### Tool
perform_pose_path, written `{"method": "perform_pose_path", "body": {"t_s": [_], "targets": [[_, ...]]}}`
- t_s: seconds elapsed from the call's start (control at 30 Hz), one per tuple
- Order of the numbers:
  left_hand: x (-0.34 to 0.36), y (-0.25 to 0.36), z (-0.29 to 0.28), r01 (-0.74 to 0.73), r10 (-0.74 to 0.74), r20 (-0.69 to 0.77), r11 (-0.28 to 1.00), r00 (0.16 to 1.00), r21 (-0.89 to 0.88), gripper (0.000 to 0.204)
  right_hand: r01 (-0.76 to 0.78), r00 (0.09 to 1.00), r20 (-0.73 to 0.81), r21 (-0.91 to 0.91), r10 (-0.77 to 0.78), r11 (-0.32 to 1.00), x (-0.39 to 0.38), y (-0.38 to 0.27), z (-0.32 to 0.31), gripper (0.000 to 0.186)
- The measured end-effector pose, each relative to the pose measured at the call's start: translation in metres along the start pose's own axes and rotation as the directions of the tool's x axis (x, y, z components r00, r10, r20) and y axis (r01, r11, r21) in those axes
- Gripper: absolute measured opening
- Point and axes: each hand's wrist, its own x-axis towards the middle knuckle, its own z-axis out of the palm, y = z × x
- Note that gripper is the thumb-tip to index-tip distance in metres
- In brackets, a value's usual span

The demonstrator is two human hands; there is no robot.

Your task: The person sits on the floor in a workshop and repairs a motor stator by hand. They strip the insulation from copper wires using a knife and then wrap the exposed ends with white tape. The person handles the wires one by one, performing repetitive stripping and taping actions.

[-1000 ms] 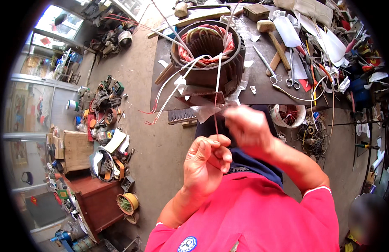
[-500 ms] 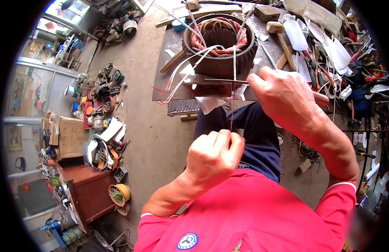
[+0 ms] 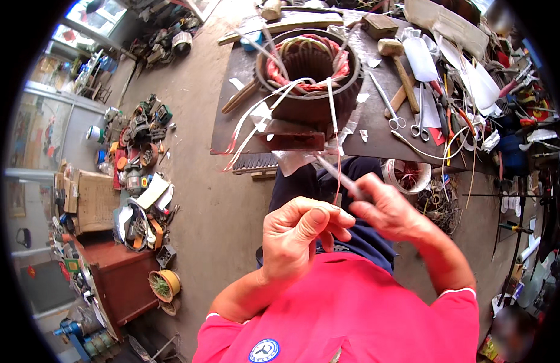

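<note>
I record a red wire lead (image 3: 339,151) leaving the near rim of the stator (image 3: 304,112), its long axis running toward the wearer. The left hand (image 3: 295,236), nearer the lead's end, pinches it on the stator's near side. The right hand (image 3: 386,206) — apart, near-right of the stator — grips a slim tool (image 3: 351,186) slanting across the lead; blur leaves contact uncertain.

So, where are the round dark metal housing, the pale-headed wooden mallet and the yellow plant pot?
Round dark metal housing (image 3: 307,111): head view, outer front wall.
Pale-headed wooden mallet (image 3: 405,80): head view, handle.
Yellow plant pot (image 3: 173,281): head view, side wall.
</note>
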Motion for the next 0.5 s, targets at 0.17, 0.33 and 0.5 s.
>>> {"method": "perform_pose_path", "body": {"t_s": [0.17, 0.33, 0.5], "targets": [[-0.003, 0.004, 0.017, 0.061, -0.073, -0.055, 0.977, 0.996, -0.203, 0.033, 0.609, 0.777, -0.266, 0.087, -0.571, 0.788, 0.026, -0.012, 0.034, 0.027], [-0.004, 0.006, 0.014, 0.06, -0.081, -0.087, 0.974, 0.993, -0.217, 0.031, 0.383, 0.909, -0.393, 0.659, -0.137, 0.648, 0.052, 0.004, 0.05, 0.023], [-0.008, 0.004, 0.009, 0.042, -0.071, -0.127, 0.975, 0.989, -0.219, 0.03, 0.615, 0.744, -0.471, 0.204, -0.475, 0.761, 0.053, 0.002, 0.046, 0.02]]}}
